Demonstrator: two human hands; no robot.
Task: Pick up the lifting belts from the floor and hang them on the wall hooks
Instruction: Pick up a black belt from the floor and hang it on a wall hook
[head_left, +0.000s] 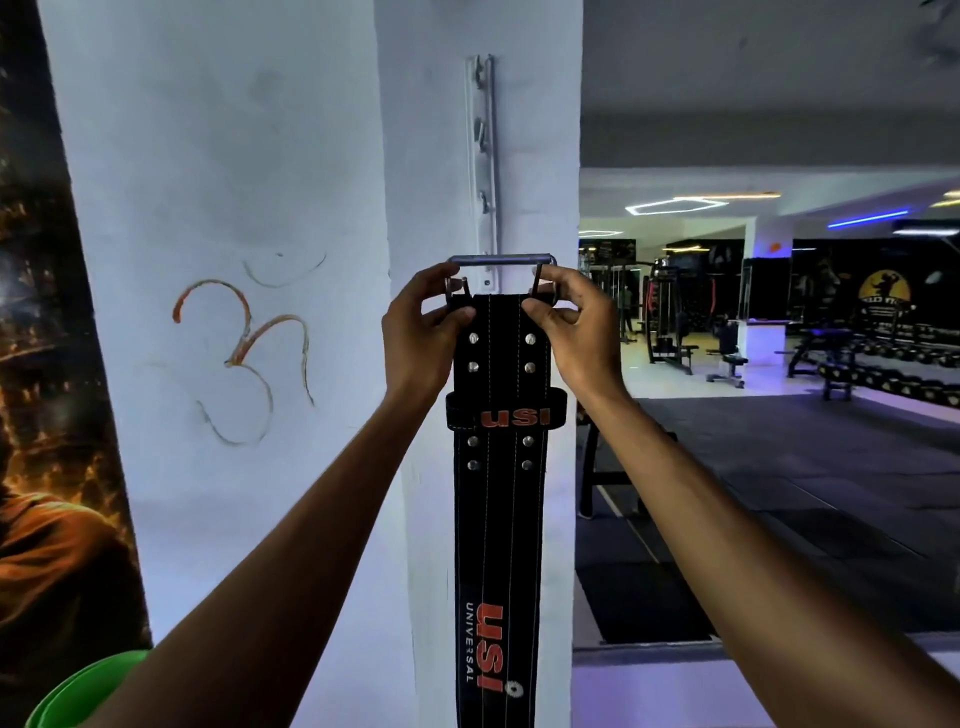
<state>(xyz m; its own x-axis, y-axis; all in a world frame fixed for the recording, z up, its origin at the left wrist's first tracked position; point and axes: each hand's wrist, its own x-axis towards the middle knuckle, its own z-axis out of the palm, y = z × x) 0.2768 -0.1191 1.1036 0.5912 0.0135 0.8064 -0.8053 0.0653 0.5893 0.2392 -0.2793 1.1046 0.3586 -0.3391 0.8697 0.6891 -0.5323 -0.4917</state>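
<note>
Up against the white pillar (483, 156), both arms are raised and the black lifting belt (501, 493) hangs straight down between them, its orange "USI" lettering facing out. The left hand (423, 332) is curled in, thumb and fingers pinching the belt's top left corner just under the metal buckle (501, 260). The right hand (569, 325) mirrors it, fingers folded tight on the top right corner, fingertips touching the buckle's side bar. The buckle's crossbar sits level across the lower end of the white hook rail (483, 156) screwed to the pillar; whether it already rests on a hook I cannot tell, since the buckle and both hands cover that spot. Three hooks show bare higher up the rail. The belt's lower end runs off the bottom edge. Gym machines (670, 322) stand well back on the right, small and dim, and a green object (78, 691) is cut off at the lower left corner.
</note>
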